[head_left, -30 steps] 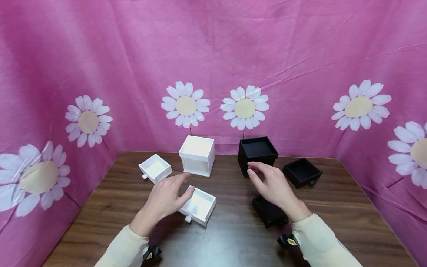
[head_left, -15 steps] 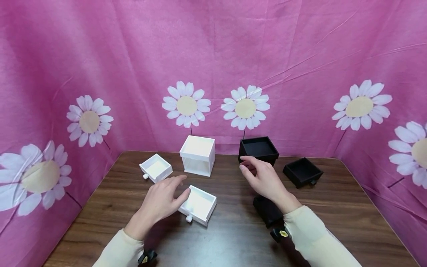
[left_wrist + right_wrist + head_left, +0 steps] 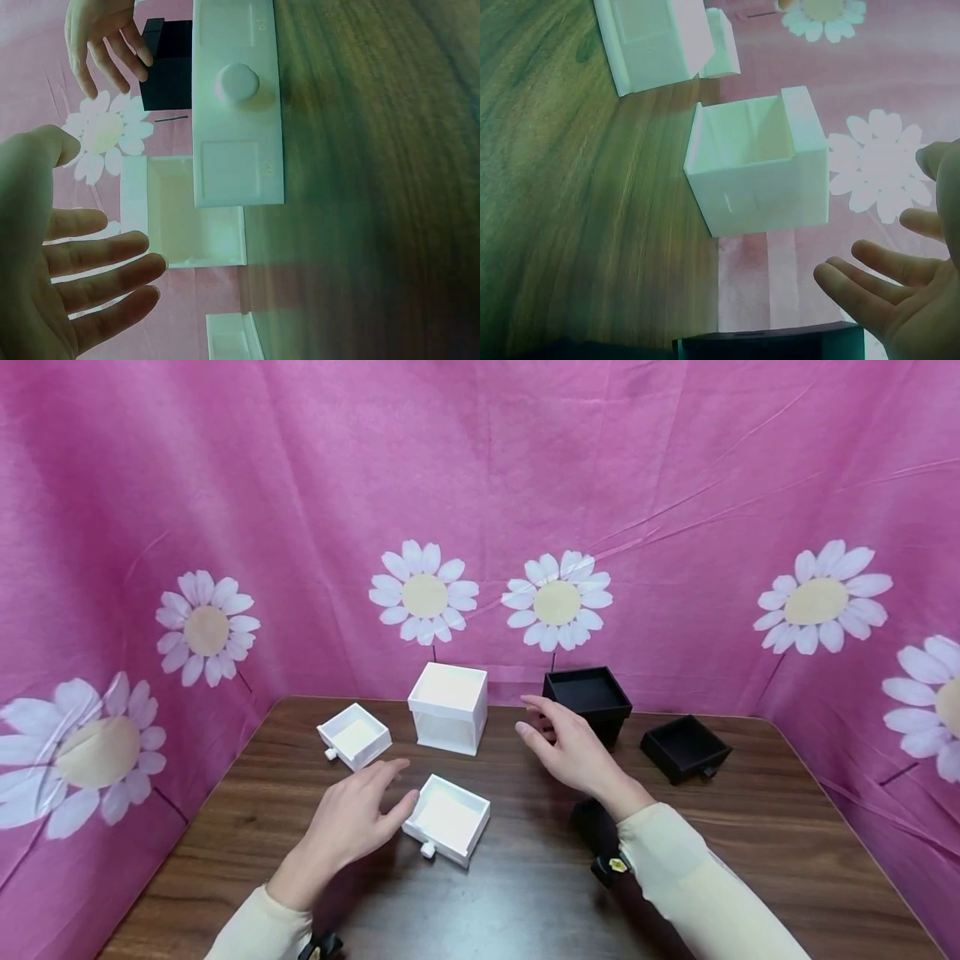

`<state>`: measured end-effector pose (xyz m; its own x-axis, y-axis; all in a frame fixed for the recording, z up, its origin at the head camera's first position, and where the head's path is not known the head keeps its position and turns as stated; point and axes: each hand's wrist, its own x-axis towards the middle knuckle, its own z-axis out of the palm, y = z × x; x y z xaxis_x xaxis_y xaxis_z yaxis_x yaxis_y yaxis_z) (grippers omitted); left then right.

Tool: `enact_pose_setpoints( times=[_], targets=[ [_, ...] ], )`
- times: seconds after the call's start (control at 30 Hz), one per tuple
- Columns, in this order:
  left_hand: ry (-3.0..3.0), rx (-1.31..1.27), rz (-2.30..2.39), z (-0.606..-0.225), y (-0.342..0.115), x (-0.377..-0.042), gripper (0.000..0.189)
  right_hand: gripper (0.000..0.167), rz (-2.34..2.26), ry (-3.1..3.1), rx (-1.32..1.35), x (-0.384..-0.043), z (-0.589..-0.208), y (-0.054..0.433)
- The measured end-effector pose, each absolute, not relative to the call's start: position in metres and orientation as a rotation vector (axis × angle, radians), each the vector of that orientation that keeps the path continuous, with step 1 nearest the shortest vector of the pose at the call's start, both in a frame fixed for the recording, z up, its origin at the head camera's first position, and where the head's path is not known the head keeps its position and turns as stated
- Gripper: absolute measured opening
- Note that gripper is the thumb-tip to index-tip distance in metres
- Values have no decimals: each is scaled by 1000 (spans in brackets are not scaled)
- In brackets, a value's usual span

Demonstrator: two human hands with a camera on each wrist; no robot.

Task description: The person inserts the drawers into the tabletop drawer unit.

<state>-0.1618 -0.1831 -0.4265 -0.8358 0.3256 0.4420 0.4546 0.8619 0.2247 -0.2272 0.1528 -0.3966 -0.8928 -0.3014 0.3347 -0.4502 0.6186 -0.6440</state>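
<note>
My left hand [image 3: 341,827] hovers with loose fingers just left of a white drawer [image 3: 448,820] with a small round knob [image 3: 238,82]. The left wrist view shows it holding nothing. Behind that drawer stands a white box [image 3: 450,708], hollow at the front. A second white drawer [image 3: 355,737] lies farther back on the left. My right hand [image 3: 570,747], its fingers relaxed, is in the air before a black box [image 3: 588,692] and covers part of it. One black drawer [image 3: 596,828] is partly hidden under my right forearm; another black drawer [image 3: 686,748] lies to the right.
Everything stands on a brown wood-grain table [image 3: 517,893]. A pink cloth [image 3: 487,468] printed with daisies hangs behind the table and along both sides. Dark wrist devices [image 3: 611,867] sit at my sleeves.
My right hand has moved left and slightly farther back, uncovering more of the black box. The left hand has drifted a little left. Boxes and drawers stay in place on the table.
</note>
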Motion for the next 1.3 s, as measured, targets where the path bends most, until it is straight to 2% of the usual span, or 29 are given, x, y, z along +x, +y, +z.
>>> enact_pose_setpoints(
  times=[0.4, 0.77, 0.97, 1.3],
  targets=[
    [-2686, -512, -667, -434, -193, -145, 39, 59, 1230, -2729, 558, -253, -406, 135],
    [-2778, -434, -902, -440, -196, -137, 47, 61, 1329, -2746, 549, -273, -412, 116],
    [-2782, -390, -1147, -444, -196, -133, 42, 62, 1373, -2740, 540, -284, -420, 107],
    [-2693, -517, -1296, -447, -196, -129, 25, 61, 1443, -2735, 458, -293, -427, 92]
  ],
)
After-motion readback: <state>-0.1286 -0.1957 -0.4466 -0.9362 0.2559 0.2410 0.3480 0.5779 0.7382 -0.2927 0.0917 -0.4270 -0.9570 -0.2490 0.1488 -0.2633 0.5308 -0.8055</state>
